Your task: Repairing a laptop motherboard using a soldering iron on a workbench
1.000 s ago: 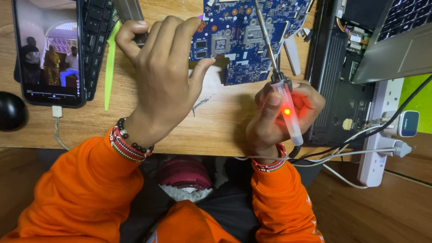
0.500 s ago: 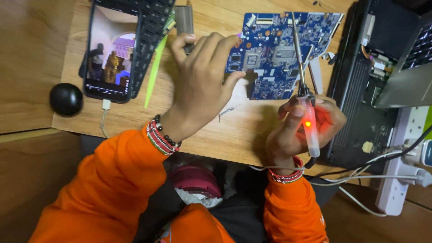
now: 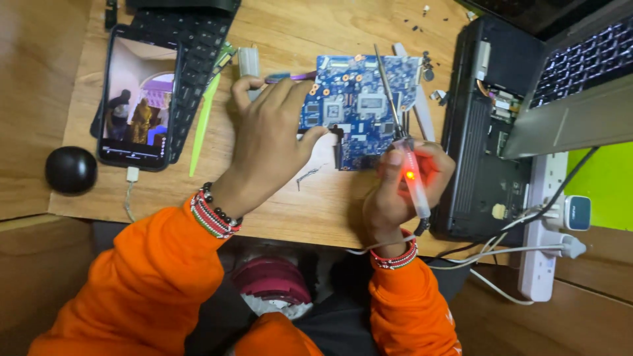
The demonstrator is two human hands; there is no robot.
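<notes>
Just now the left hand (image 3: 270, 138) lies spread over the left edge of a blue circuit board (image 3: 359, 109) lying flat on the wooden counter (image 3: 290, 198), its fingers (image 3: 310, 135) loosely curled and pressing the board down rather than gripping it. The right hand (image 3: 402, 188) is closed round a white soldering iron (image 3: 412, 181) with a glowing red light, its thin metal tip slanting up across the board's right half. Left of the board lie a lit phone (image 3: 140, 99) on a black keyboard (image 3: 191, 46), a green strip (image 3: 203, 118) and a black round mouse (image 3: 70, 169); an opened laptop (image 3: 488, 132) sits just to the right.
</notes>
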